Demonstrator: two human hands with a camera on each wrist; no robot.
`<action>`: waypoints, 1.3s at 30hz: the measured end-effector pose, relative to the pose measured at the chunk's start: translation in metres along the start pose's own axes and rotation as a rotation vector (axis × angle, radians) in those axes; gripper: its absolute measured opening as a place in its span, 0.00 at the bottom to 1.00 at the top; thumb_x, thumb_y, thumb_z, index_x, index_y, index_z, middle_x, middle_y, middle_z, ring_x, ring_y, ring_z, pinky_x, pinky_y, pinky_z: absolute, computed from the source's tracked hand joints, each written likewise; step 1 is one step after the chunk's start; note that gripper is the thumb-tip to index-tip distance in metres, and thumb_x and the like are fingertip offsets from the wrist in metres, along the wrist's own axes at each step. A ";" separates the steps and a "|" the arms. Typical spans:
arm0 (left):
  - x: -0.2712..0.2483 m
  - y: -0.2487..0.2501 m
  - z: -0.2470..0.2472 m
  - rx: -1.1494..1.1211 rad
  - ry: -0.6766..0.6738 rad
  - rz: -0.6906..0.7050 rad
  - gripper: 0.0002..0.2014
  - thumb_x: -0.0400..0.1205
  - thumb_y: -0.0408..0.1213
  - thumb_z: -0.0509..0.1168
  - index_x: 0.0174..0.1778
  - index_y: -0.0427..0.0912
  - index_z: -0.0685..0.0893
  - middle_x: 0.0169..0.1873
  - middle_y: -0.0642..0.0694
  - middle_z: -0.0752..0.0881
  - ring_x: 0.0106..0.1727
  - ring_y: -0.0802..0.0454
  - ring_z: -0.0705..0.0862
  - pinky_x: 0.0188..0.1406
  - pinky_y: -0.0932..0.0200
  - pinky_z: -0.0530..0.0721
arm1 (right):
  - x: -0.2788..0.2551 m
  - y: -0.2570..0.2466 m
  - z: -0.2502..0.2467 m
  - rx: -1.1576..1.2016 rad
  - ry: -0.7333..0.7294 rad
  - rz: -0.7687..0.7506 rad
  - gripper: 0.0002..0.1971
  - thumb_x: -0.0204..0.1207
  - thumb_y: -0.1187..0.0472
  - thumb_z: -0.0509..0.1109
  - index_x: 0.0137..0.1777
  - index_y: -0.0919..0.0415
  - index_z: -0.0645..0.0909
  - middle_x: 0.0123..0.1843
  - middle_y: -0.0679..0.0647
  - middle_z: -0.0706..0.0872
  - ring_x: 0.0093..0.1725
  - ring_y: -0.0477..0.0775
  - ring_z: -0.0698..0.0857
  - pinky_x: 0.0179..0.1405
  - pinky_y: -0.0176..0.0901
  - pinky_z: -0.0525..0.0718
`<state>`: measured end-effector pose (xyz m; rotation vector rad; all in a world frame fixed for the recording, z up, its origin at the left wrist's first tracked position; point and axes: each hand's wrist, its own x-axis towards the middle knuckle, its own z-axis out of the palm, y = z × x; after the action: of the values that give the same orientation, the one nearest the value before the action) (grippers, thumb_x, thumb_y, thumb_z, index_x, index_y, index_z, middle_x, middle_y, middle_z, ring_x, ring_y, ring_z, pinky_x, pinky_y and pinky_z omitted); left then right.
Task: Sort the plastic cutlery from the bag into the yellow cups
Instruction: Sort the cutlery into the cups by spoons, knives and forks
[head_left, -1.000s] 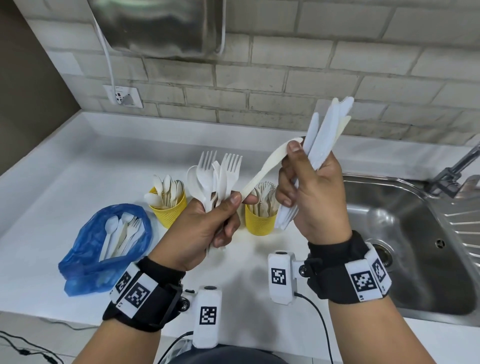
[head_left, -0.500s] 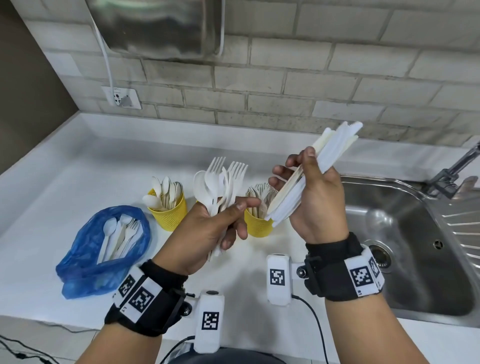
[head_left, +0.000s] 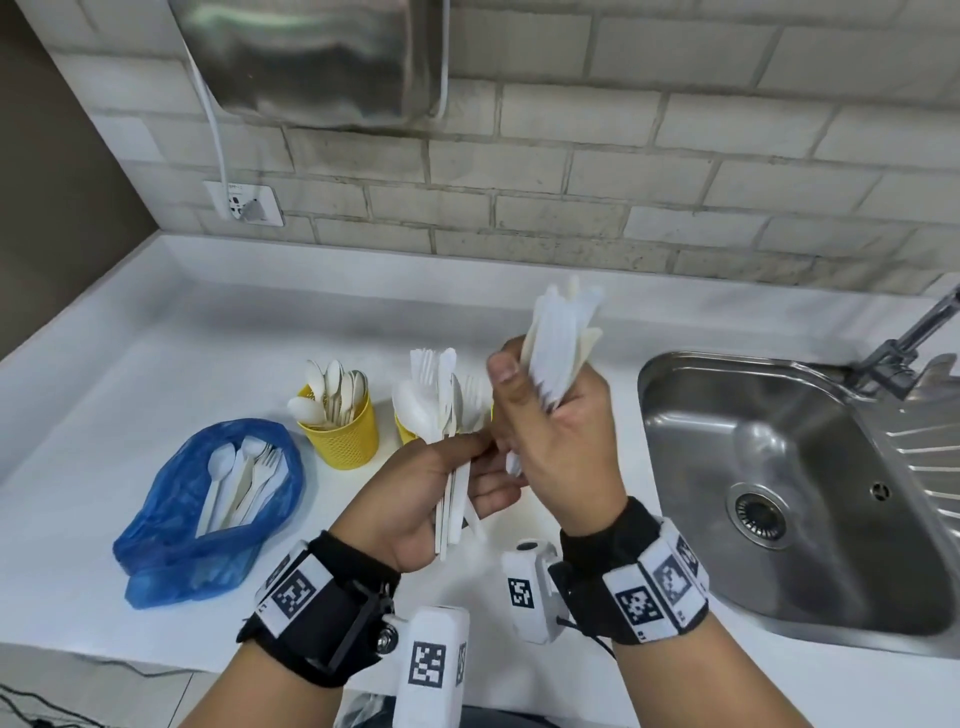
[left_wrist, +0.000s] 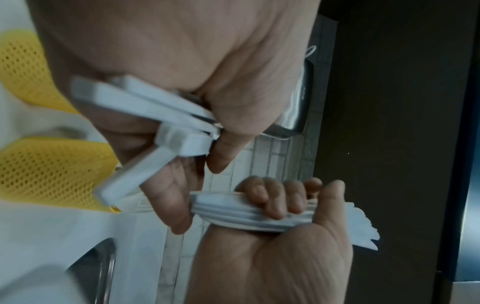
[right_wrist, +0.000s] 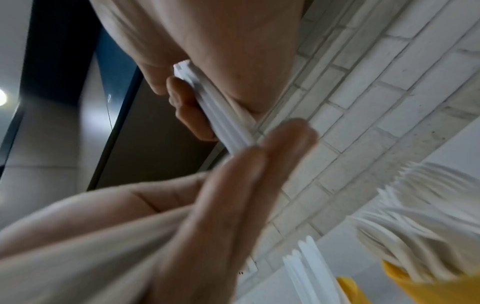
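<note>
My left hand (head_left: 441, 483) grips a mixed bunch of white forks and spoons (head_left: 441, 400) by the handles, heads up. Close on its right, my right hand (head_left: 550, 447) grips a bundle of white knives (head_left: 561, 338), tips up; the two hands touch at the fingers. The left wrist view shows both fists curled round their handles (left_wrist: 161, 109) and the knives (left_wrist: 246, 218). One yellow cup (head_left: 345, 434) holds spoons. A second yellow cup (head_left: 402, 431) is mostly hidden behind my left hand's cutlery. The blue bag (head_left: 171, 540) lies open at the left with several pieces inside.
A steel sink (head_left: 779, 597) with a tap (head_left: 914, 332) fills the right side. The white counter (head_left: 130, 389) runs to a brick wall with a socket (head_left: 244, 205) and a steel box (head_left: 322, 57) above. Cables hang near the front edge.
My right hand took a knife from the left bunch into its bundle, then swung the bundle upright and moved down and left against my left hand. The left hand kept its bunch.
</note>
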<state>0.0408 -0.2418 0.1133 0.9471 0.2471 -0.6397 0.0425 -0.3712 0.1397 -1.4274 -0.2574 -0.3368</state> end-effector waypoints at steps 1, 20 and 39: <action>0.000 0.000 -0.003 -0.001 0.006 0.006 0.17 0.89 0.31 0.62 0.66 0.19 0.82 0.65 0.20 0.83 0.65 0.31 0.87 0.66 0.44 0.87 | -0.003 0.005 0.001 -0.026 -0.019 0.034 0.13 0.82 0.50 0.72 0.40 0.56 0.80 0.26 0.43 0.78 0.26 0.47 0.78 0.34 0.46 0.77; -0.016 0.020 -0.056 0.269 0.163 0.169 0.13 0.90 0.44 0.63 0.63 0.45 0.90 0.49 0.41 0.94 0.42 0.45 0.93 0.36 0.60 0.89 | 0.017 0.026 -0.011 -0.235 0.240 0.246 0.21 0.83 0.53 0.73 0.35 0.68 0.86 0.23 0.70 0.82 0.17 0.65 0.78 0.21 0.51 0.80; -0.048 0.057 -0.103 0.371 0.108 0.254 0.22 0.77 0.60 0.69 0.58 0.50 0.93 0.27 0.49 0.62 0.22 0.55 0.59 0.28 0.58 0.52 | 0.051 0.086 0.068 -0.934 0.016 0.244 0.20 0.80 0.46 0.75 0.38 0.62 0.77 0.43 0.67 0.87 0.46 0.69 0.87 0.43 0.55 0.85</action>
<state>0.0452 -0.1149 0.1149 1.3478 0.1006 -0.4058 0.1244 -0.2979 0.0883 -2.3457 0.1198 -0.2738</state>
